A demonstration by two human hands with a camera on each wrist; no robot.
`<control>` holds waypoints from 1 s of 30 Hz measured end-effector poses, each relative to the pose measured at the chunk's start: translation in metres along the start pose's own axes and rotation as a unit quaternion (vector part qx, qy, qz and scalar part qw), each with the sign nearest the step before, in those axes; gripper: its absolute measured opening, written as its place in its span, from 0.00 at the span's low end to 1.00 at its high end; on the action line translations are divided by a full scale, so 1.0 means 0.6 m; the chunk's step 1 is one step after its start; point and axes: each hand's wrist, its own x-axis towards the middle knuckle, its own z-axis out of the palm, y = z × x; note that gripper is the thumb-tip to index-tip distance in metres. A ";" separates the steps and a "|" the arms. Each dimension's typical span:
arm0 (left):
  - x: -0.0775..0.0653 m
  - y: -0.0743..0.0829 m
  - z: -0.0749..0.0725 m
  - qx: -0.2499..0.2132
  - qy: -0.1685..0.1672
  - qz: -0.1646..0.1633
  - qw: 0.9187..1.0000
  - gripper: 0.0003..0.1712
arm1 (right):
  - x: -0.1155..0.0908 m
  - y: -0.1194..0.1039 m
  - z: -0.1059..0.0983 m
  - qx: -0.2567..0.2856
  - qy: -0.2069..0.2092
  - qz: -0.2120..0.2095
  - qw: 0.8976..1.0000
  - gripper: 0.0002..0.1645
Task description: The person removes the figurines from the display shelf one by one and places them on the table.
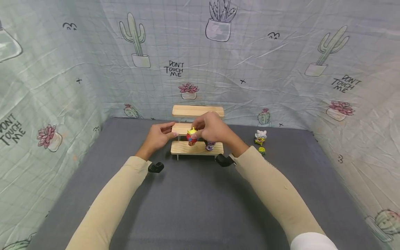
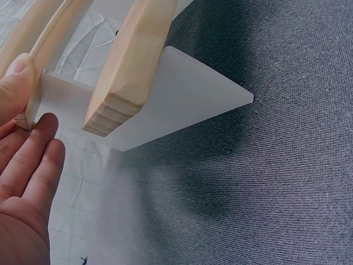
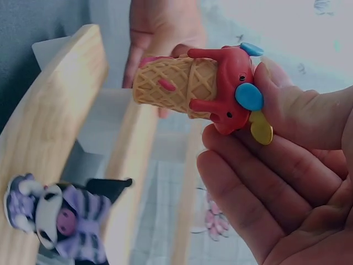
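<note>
My right hand (image 1: pixel 215 129) pinches a small toy figurine (image 3: pixel 175 87) between thumb and fingers. Red with blue and yellow discs on its head, the figurine has a waffle-cone body, and in the head view it overlaps the lower boards of a three-tier wooden display stand (image 1: pixel 184 148). My left hand (image 1: pixel 157 137) grips the left end of the middle board (image 1: pixel 181 128), thumb on top and fingers beneath. On the right part of the bottom board stands a purple and black figurine (image 3: pixel 77 218) with a striped bow, close below my right hand.
Right of the stand, a white-and-yellow figurine (image 1: pixel 260 137) and a smaller green and yellow piece (image 1: pixel 261 150) are on the dark grey tabletop (image 1: pixel 193 208). Cactus-print cloth (image 1: pixel 243 69) surrounds the table at the back and sides. A black camera (image 1: pixel 156 167) sits at my left wrist.
</note>
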 end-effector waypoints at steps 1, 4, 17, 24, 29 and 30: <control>0.000 -0.001 0.000 0.000 0.000 0.000 1.000 0.34 | -0.004 -0.001 -0.004 0.003 0.000 -0.001 1.000 0.15; -0.001 -0.002 0.000 0.000 0.002 -0.003 1.000 0.34 | -0.018 -0.004 -0.016 0.013 -0.001 0.004 1.000 0.14; -0.002 -0.004 -0.003 -0.005 -0.003 0.000 1.000 0.34 | -0.088 0.003 -0.061 -0.010 0.008 0.047 0.999 0.20; -0.002 -0.002 -0.003 -0.001 0.000 0.008 1.000 0.34 | -0.118 0.024 -0.074 -0.023 0.010 0.067 0.997 0.19; -0.001 0.000 -0.001 0.006 -0.001 0.006 1.000 0.34 | -0.136 0.043 -0.080 -0.029 0.015 0.077 0.997 0.19; -0.001 0.001 -0.001 0.006 -0.001 0.005 1.000 0.34 | -0.140 0.047 -0.082 -0.029 0.015 0.083 0.996 0.19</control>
